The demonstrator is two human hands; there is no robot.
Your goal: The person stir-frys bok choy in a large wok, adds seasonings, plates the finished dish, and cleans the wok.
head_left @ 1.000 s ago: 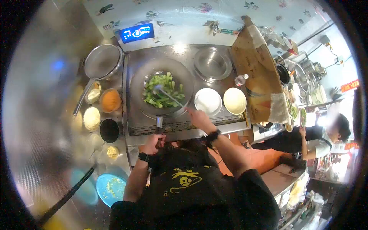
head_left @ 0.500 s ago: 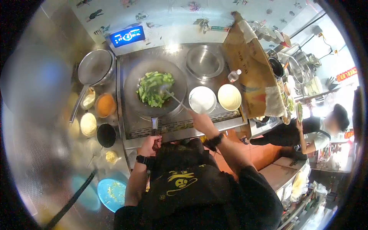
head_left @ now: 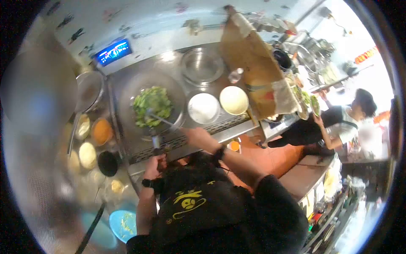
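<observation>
A round wok [head_left: 174, 91] on the steel stove holds chopped green vegetables [head_left: 146, 101]. Its handle points toward me, and my left hand [head_left: 155, 165] is wrapped round it. My right hand [head_left: 200, 138] grips the shaft of a metal cooking utensil [head_left: 164, 121], whose head is blurred among the greens. Just beyond my right hand are a bowl of white contents [head_left: 203, 108] and a bowl of pale yellow contents [head_left: 234, 100].
Seasoning containers, one with orange contents [head_left: 102, 131], stand left of the stove. A cardboard screen [head_left: 253, 63] borders its right side. A metal basin [head_left: 202, 66] sits behind. At the right, a person [head_left: 334, 125] holds a plate of greens.
The whole view has shifted and tilted, so the stove appears further left. The utensil is still in the greens, and both hands keep their hold. The other person has raised a second hand toward the shelf.
</observation>
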